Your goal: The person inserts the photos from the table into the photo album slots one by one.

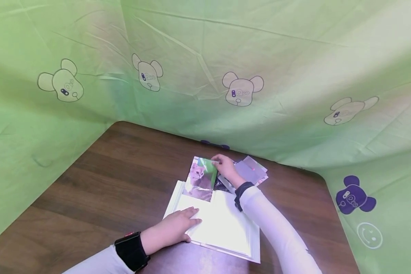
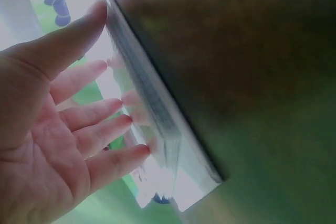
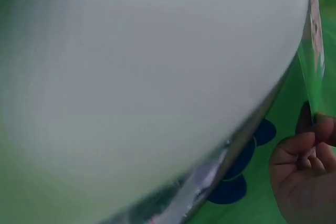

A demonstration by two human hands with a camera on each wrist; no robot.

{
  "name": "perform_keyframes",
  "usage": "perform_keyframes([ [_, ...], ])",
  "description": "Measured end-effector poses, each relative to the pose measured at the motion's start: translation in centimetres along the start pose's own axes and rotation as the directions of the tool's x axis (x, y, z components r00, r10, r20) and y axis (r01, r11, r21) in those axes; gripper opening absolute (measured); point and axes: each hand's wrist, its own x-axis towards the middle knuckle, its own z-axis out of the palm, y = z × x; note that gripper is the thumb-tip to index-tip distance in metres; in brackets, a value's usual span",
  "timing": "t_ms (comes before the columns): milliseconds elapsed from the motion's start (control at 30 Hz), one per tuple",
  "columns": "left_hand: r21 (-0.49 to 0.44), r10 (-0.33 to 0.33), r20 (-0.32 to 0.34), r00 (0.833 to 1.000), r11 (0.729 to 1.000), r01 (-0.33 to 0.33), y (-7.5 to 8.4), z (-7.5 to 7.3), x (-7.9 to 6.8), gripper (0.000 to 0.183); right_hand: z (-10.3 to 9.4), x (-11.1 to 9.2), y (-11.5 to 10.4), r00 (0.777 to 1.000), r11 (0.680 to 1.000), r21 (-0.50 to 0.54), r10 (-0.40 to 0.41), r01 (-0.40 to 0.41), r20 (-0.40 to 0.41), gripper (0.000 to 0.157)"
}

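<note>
A white photo album (image 1: 222, 228) lies open on the table, its pages washed out by glare. My right hand (image 1: 227, 169) pinches the top right corner of a cat photo (image 1: 200, 177), whose lower part overlaps the album's upper left. In the right wrist view, thumb and finger of the right hand (image 3: 307, 169) grip the photo's edge beside a large pale page (image 3: 157, 77). My left hand (image 1: 171, 229) rests on the album's lower left with fingers extended. The left wrist view shows that hand (image 2: 68, 124) with its fingertips against the album (image 2: 144, 87).
Several loose photos (image 1: 253, 170) lie in an overlapping pile behind the album, partly hidden by the right hand. The brown wooden table (image 1: 99, 182) has rounded far corners. A green curtain (image 1: 191, 57) with printed bear heads surrounds its far side and both flanks.
</note>
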Motion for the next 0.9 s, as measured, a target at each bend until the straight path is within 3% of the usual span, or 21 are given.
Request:
perform_keyframes([
  [100,0.035,0.006,-0.01,1.0,0.999,-0.006,0.1,0.2,0.0,0.058,-0.2,-0.1,0.0,0.999,0.997,-0.076,-0.026,0.028,0.028,0.019],
  [233,0.051,-0.005,-0.017,1.0,0.999,0.006,0.1,0.3,0.1,0.06,-0.4,-0.5,0.0,0.993,0.995,-0.097,-0.014,0.026,0.121,0.017],
  [433,0.007,-0.004,0.004,1.0,1.0,0.004,0.0,0.3,0.1,0.062,-0.4,-1.4,0.0,0.932,0.994,-0.019,0.106,-0.106,0.348,0.022],
  [600,0.014,-0.001,0.01,1.0,1.0,0.001,0.0,0.3,0.0,0.062,-0.2,-1.9,-0.5,0.913,0.99,0.008,0.125,-0.139,0.388,0.02],
  [733,0.019,-0.006,0.02,1.0,1.0,0.006,0.0,0.5,-0.2,0.06,0.3,-2.2,-0.6,0.878,0.988,0.006,0.134,-0.154,0.459,0.02],
  [900,0.036,0.008,0.001,1.0,0.999,-0.008,0.0,0.7,-0.2,0.059,0.6,-2.8,-0.8,0.851,0.99,-0.033,0.133,-0.136,0.507,0.02],
])
